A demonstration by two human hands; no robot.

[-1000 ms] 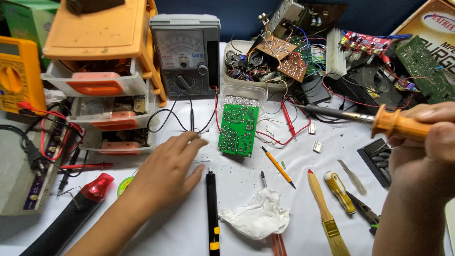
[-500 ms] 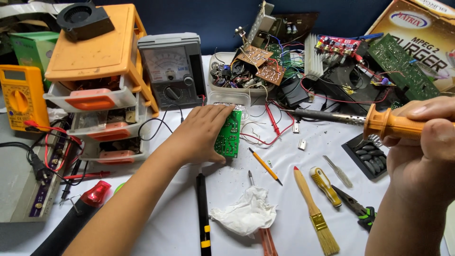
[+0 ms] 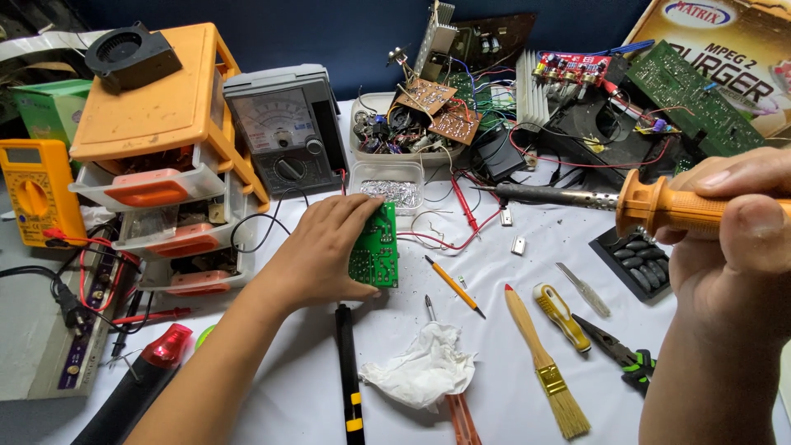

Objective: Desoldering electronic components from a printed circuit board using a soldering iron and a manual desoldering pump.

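My left hand (image 3: 323, 251) lies flat over a small green circuit board (image 3: 378, 249) on the white table cover, its fingers reaching the board's top edge. My right hand (image 3: 729, 247) is raised at the right and grips the orange handle of a soldering iron (image 3: 659, 208). The iron's dark metal tip (image 3: 511, 192) points left, above the table and right of the board. Red wires trail from the board toward the right.
An orange drawer unit (image 3: 161, 156), a grey analog meter (image 3: 284, 132) and a yellow multimeter (image 3: 37, 189) stand at left. Circuit boards and wires (image 3: 527, 99) crowd the back. A brush (image 3: 544, 363), screwdrivers (image 3: 562, 316), pliers (image 3: 618, 353), crumpled tissue (image 3: 422, 371) and a black pen tool (image 3: 349, 375) lie in front.
My left hand moved up from the bare cover onto the green board and now rests on it. The soldering iron stayed raised in my right hand.
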